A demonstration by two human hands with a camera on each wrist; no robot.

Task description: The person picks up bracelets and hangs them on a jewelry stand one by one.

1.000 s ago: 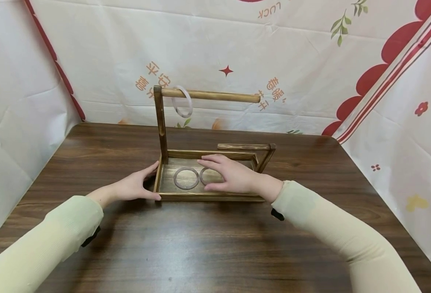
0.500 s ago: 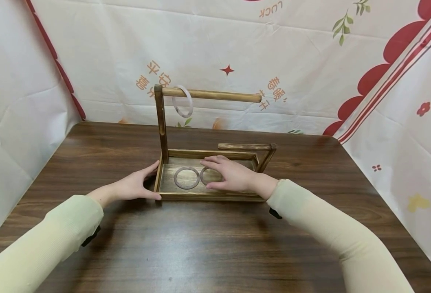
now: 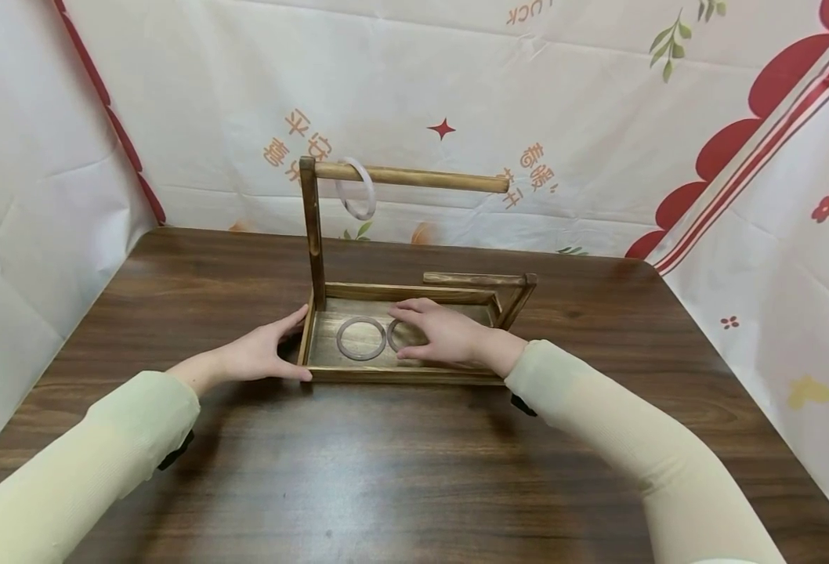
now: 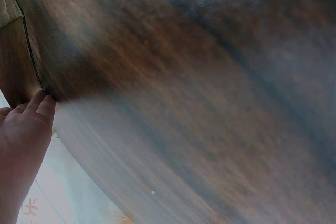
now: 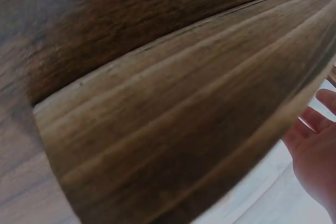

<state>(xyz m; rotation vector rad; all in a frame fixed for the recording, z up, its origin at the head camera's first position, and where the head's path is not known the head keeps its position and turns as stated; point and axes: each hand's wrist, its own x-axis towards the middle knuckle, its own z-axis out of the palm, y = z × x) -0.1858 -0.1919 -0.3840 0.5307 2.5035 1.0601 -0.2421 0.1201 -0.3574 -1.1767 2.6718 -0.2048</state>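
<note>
A wooden stand has a shallow tray (image 3: 414,376), an upper bar (image 3: 436,180) and a lower bar (image 3: 471,279). One pale bangle (image 3: 368,196) hangs from the upper bar, near its post. Two greyish-brown bangles lie flat inside the tray: the left bangle (image 3: 361,359) is uncovered, while my right hand partly covers the right bangle (image 3: 390,333). My left hand (image 3: 262,355) rests against the tray's left end, thumb at the front corner. My right hand (image 3: 446,335) reaches over the tray with thumb and fingers apart; contact with the bangle below cannot be made out.
The stand is on a dark wood-grain table (image 3: 372,478). Behind it hangs a white printed cloth (image 3: 421,78), which also lines both sides. The tall post (image 3: 312,235) rises at the tray's left, and a slanted post (image 3: 516,304) stands at its right.
The right hand has closed up slightly over the right bangle, and its forearm has swung a little left. The head view has tilted slightly. My left hand stays at the tray's end.
</note>
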